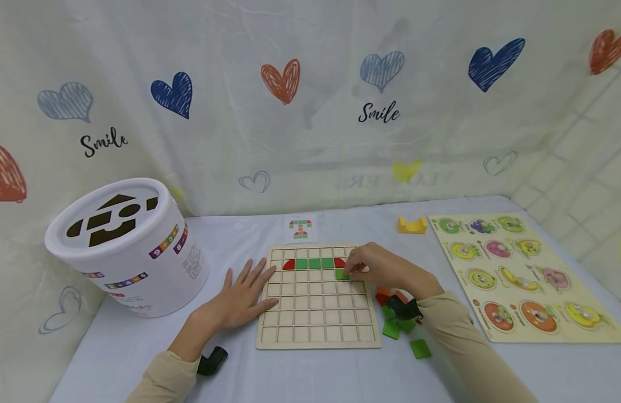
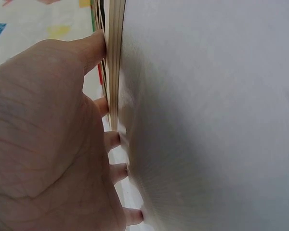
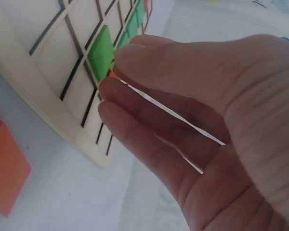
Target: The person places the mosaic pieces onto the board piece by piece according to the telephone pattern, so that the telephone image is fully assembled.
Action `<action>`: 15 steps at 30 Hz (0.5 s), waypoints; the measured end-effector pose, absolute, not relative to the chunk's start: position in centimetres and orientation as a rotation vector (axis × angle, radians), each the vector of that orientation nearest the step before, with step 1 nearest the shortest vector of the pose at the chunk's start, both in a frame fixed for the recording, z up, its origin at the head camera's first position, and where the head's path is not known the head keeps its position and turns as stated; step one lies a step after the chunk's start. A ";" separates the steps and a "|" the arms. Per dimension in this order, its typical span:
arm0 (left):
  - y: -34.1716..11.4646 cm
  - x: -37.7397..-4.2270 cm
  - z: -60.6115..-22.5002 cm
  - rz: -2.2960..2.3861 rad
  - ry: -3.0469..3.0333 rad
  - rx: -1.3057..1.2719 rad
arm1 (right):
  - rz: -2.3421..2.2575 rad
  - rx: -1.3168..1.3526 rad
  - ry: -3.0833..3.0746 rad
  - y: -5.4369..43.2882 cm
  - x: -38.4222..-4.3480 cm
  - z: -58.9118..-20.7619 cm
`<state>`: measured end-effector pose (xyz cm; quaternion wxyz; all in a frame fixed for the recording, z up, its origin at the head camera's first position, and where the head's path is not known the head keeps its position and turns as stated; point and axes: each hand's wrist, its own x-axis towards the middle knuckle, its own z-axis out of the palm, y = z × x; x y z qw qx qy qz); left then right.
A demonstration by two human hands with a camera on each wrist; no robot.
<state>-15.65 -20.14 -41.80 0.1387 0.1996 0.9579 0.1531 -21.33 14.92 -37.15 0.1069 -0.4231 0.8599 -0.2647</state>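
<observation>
A wooden grid board point(image 1: 322, 317) lies on the white cloth. Along one upper row sit a red rounded tile point(image 1: 289, 264), several green square tiles point(image 1: 314, 263) and a red tile point(image 1: 339, 262). My right hand point(image 1: 378, 267) pinches a green square tile point(image 1: 342, 274) at its edge, just below the red tile on the right. In the right wrist view, thumb and fingertips meet at the edge of that green tile point(image 3: 102, 55), which lies over a grid cell. My left hand point(image 1: 244, 298) is spread flat at the board's left side, thumb and fingertips touching its edge point(image 2: 114, 62).
A pattern card point(image 1: 300, 228) lies behind the board. On the left stands a white bucket point(image 1: 154, 274) with a shape-slotted lid. Loose green tiles point(image 1: 420, 348) and red-orange pieces point(image 1: 383, 295) lie right of the board, near a fruit puzzle board point(image 1: 529, 280) and a yellow block point(image 1: 412, 225).
</observation>
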 end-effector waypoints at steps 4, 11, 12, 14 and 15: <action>-20.2 -15.7 -41.9 0.447 2.770 0.576 | -0.750 -1.246 2.547 15.4 -20.3 -36.5; -20.2 -15.7 -41.9 0.459 2.760 0.590 | -0.689 -1.224 2.511 16.7 -18.0 -36.2; -20.2 -15.6 -41.9 0.457 2.761 0.590 | -0.682 -1.208 2.506 16.9 -17.8 -36.2; -20.2 -15.6 -41.8 0.461 2.763 0.591 | -0.662 -1.202 2.504 17.2 -17.3 -36.3; -20.2 -15.6 -41.8 0.462 2.765 0.593 | -0.651 -1.202 2.503 17.4 -17.1 -36.4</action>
